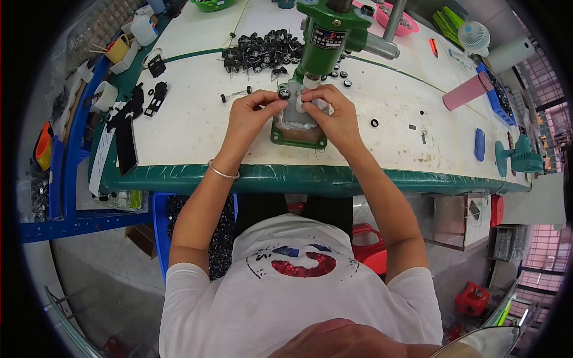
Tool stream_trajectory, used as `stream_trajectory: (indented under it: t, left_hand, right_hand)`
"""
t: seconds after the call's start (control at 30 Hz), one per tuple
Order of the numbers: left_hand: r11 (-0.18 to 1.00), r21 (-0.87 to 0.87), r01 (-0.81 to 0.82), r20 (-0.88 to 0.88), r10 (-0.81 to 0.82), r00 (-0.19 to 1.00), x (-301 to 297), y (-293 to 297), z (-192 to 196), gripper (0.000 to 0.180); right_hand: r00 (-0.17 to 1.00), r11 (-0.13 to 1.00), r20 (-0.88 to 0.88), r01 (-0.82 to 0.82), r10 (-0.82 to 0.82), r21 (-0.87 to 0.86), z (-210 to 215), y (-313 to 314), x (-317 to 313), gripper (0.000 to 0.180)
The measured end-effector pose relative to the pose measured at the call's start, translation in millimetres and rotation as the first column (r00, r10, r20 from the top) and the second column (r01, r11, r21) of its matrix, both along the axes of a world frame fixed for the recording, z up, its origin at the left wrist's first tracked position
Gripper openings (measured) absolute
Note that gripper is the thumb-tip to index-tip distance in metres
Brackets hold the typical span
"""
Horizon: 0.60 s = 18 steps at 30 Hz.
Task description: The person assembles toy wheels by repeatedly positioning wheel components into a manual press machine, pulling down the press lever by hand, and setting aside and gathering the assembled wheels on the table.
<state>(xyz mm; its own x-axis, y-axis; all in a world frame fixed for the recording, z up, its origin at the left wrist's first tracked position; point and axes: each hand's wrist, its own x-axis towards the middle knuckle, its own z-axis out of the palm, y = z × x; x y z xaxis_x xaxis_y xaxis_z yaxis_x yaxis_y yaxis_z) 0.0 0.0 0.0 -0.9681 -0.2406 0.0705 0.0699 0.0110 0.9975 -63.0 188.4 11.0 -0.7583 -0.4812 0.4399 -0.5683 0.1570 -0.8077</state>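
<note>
A small black toy wheel (284, 93) with a silver hub is pinched in the fingertips of my left hand (253, 116), at the left side of a green bench press (320, 51). Under the press's ram, my right hand (335, 116) has its thumb and fingers closed beside a small white piece (299, 105); what they grip is too small to make out. Both hands are over the press's grey base plate (292, 122). Left of my left hand lies a thin axle with wheels (237, 94). A big pile of black wheels on axles (262, 51) sits behind it.
Loose wheels (347, 83) lie right of the press, and a black ring (374, 123) lies nearer. Black plastic parts (156, 98) and a phone (126, 146) are at left. A pink cylinder (467, 91), blue object (479, 144) and green fan (520, 156) stand or lie at right.
</note>
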Motion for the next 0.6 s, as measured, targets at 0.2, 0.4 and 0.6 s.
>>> stream_trajectory:
  t: [0.2, 0.4, 0.6]
  left_hand:
    - [0.998, 0.057, 0.011, -0.044, -0.008, 0.999, -0.5, 11.0, 2.8, 0.018]
    - [0.999, 0.025, 0.027, -0.102, -0.025, 0.994, -16.1, 24.1, 15.7, 0.018]
    - [0.998, 0.041, 0.048, -0.164, -0.041, 0.986, -27.5, 35.7, 14.4, 0.013]
  right_hand:
    - [0.969, 0.999, 0.246, 0.003, 0.009, -0.047, 0.1, -0.2, 9.4, 0.020]
    - [0.916, 0.978, 0.391, -0.007, 0.091, -0.209, -9.9, -1.8, -3.1, 0.041]
    - [0.940, 0.926, 0.340, 0.105, 0.027, -0.363, 17.9, 25.2, -42.2, 0.041]
